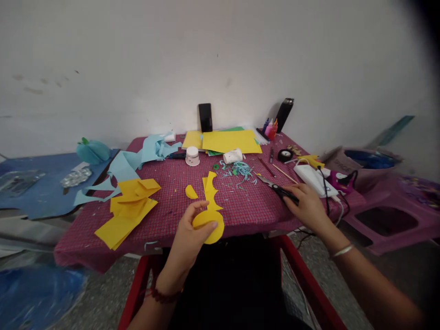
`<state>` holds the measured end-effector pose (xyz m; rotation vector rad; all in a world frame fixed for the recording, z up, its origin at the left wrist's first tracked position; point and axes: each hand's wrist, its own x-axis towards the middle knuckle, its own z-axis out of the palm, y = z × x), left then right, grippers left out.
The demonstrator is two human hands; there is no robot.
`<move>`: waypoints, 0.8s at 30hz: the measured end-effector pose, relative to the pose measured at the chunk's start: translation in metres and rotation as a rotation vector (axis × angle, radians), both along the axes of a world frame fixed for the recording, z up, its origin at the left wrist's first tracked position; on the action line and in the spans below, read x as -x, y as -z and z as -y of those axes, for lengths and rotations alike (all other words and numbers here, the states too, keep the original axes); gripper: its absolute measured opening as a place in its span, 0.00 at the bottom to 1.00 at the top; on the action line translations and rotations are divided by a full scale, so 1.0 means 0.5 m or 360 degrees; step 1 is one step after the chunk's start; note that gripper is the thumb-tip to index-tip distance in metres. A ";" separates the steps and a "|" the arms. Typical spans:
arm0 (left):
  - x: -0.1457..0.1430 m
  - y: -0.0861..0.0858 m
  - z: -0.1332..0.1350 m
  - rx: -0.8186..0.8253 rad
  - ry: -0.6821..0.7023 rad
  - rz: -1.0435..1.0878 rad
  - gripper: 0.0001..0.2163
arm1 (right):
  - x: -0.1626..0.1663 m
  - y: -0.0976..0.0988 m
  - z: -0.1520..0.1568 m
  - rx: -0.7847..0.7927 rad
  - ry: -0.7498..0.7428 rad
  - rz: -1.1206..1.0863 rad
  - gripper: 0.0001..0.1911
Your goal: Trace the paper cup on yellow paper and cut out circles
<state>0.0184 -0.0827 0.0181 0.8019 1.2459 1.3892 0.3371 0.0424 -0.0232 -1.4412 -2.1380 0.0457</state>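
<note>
My left hand (192, 233) pinches a round yellow paper disc (216, 233) at the table's front edge, thumb on top. Over on the right, my right hand (307, 206) is closed around the black handles of a pair of scissors (271, 184), whose blades point left and lie close to the tablecloth. Just beyond the disc lies a yellow paper offcut (212, 195) with a scalloped edge. A small folded yellow piece (191, 192) rests to the left of it. Shredded light-blue paper (243, 169) is heaped between the offcut and the scissors.
Folded yellow paper (127, 215) and light-blue scraps (123, 167) cover the left side. Yellow sheets (232, 141), a white cup (192, 156) and a phone (205, 117) are at the back. To the right are black tape (285, 155), a white power strip (314, 179) and cables.
</note>
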 end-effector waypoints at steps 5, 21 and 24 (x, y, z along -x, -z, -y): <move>0.005 0.010 -0.032 0.0062 0.0399 -0.0376 0.23 | 0.209 -0.067 0.081 0.0871 -0.0909 -0.0819 0.13; 0.094 0.052 -0.118 -0.0116 0.0421 -0.0298 0.03 | 0.381 0.002 -0.017 0.1829 -0.1083 -0.1719 0.12; 0.102 0.034 -0.124 -0.0087 0.0718 -0.0182 0.04 | 0.364 -0.020 -0.030 0.1957 -0.1399 -0.1397 0.10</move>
